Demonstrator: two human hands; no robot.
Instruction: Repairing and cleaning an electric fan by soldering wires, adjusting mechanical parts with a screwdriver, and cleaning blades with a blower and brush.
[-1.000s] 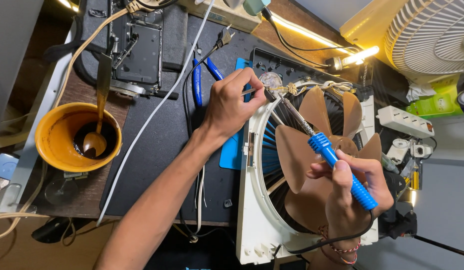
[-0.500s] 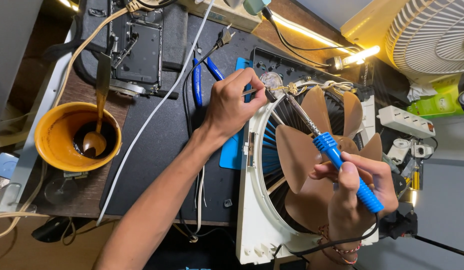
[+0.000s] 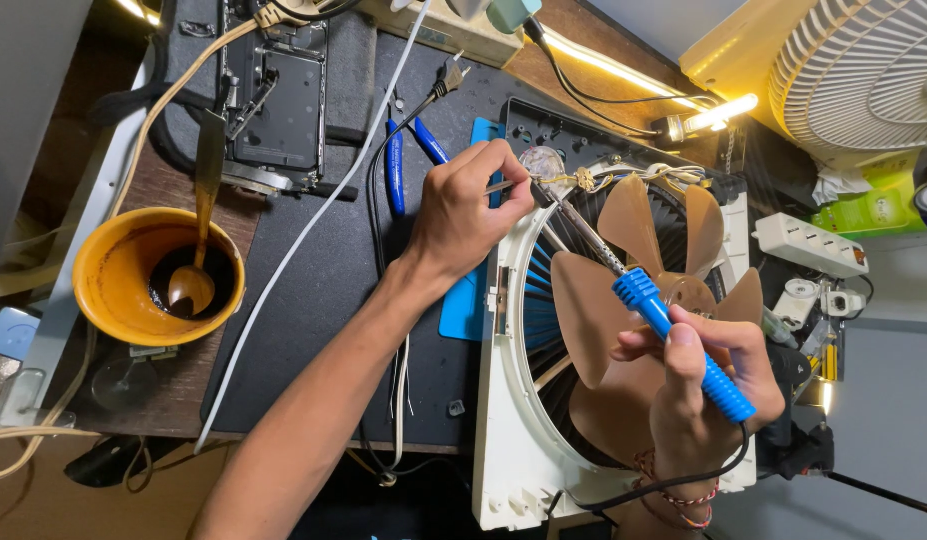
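Note:
My right hand (image 3: 698, 395) grips the blue handle of a soldering iron (image 3: 681, 342); its metal shaft runs up-left over the fan blades to a tip near a knot of wires (image 3: 583, 180) at the frame's top edge. My left hand (image 3: 463, 215) pinches a thin strand of solder wire (image 3: 505, 185) and holds it towards that same spot. Under both hands lies a white square exhaust fan (image 3: 503, 400) with brown translucent blades (image 3: 623, 230).
An orange bowl (image 3: 113, 300) of dark paste with a spoon sits at left. Blue-handled pliers (image 3: 395, 165), a white cable (image 3: 313, 220) and a black plug lie on the dark mat. A white power strip (image 3: 808, 245), a lamp and a pedestal fan (image 3: 863, 70) stand at right.
My right hand has shifted slightly, sliding the soldering iron a little down and right. My left hand stays at the wire joint.

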